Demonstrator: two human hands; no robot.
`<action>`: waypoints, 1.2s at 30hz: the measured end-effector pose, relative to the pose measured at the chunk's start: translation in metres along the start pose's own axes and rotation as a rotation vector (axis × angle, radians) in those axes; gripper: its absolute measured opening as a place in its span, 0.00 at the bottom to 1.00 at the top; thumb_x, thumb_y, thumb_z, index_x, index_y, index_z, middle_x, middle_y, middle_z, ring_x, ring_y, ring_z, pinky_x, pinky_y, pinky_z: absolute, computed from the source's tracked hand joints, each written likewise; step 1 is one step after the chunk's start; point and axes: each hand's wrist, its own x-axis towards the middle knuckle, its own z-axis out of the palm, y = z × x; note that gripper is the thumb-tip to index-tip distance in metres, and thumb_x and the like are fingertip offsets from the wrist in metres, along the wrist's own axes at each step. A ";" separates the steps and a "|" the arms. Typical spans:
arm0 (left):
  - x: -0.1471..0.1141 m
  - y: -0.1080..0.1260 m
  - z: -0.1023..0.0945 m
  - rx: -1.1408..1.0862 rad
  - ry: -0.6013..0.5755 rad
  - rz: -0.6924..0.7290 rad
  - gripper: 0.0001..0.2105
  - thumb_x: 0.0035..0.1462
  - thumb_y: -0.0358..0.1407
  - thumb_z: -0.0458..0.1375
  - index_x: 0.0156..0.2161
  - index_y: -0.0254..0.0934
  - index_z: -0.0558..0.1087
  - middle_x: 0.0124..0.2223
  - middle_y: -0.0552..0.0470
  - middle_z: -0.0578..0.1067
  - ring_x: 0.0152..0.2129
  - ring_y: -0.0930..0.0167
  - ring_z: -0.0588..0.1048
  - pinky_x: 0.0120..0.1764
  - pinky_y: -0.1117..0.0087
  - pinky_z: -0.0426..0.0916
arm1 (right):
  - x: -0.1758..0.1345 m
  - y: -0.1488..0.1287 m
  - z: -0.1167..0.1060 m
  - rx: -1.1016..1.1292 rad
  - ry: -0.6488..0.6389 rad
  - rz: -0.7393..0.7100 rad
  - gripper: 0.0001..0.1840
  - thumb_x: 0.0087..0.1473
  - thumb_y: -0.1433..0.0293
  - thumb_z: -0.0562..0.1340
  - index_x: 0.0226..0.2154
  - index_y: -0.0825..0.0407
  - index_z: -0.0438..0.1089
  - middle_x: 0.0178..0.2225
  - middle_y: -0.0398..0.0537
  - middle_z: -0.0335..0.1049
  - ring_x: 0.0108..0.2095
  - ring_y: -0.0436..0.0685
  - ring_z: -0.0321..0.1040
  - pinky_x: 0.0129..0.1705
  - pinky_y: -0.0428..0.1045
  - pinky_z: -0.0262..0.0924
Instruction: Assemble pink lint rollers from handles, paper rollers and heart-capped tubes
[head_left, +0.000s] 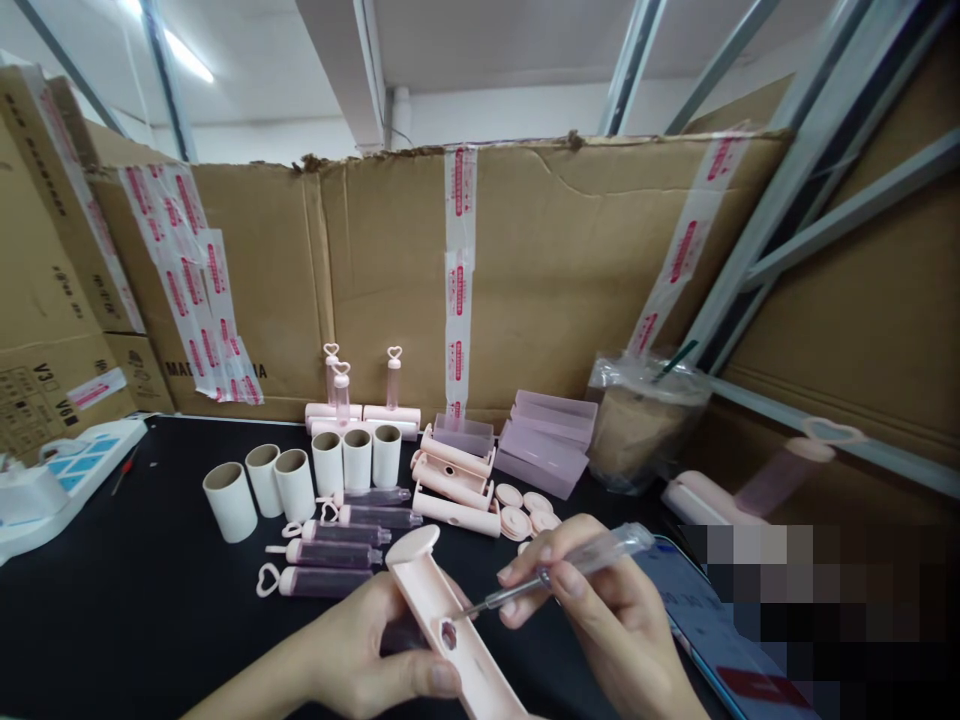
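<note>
Free lane over black tabletop (112, 610) at left; white cardboard tubes (294, 490) bar rear; left hand (379, 650), pink holder (478, 665) block middle.

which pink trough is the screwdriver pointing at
The pink trough in the left hand: the screwdriver points at its hole, while the others lie on the black table.

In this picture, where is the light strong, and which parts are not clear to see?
Head view: the ceiling light tube at upper left is blown out; head view: a pixelated patch hides detail at lower right, beside the phone; head view: the clear screwdriver handle shows pale highlights, while the pink trough-shaped holder is sharp enough to show its hole.
</note>
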 end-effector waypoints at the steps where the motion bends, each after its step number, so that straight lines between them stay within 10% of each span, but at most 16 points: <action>1: 0.000 0.000 0.000 -0.004 -0.003 0.005 0.18 0.51 0.45 0.58 0.43 0.36 0.64 0.36 0.50 0.66 0.31 0.71 0.66 0.35 0.71 0.63 | 0.000 0.000 0.000 0.002 0.007 0.001 0.05 0.53 0.66 0.61 0.30 0.50 0.66 0.27 0.45 0.74 0.21 0.55 0.73 0.26 0.49 0.70; 36: 0.004 -0.012 0.001 -0.083 0.194 0.064 0.20 0.51 0.47 0.59 0.43 0.33 0.65 0.33 0.52 0.64 0.27 0.74 0.63 0.30 0.74 0.58 | -0.003 0.023 0.011 0.121 0.120 0.168 0.08 0.53 0.64 0.61 0.28 0.49 0.64 0.28 0.43 0.75 0.25 0.50 0.71 0.33 0.45 0.63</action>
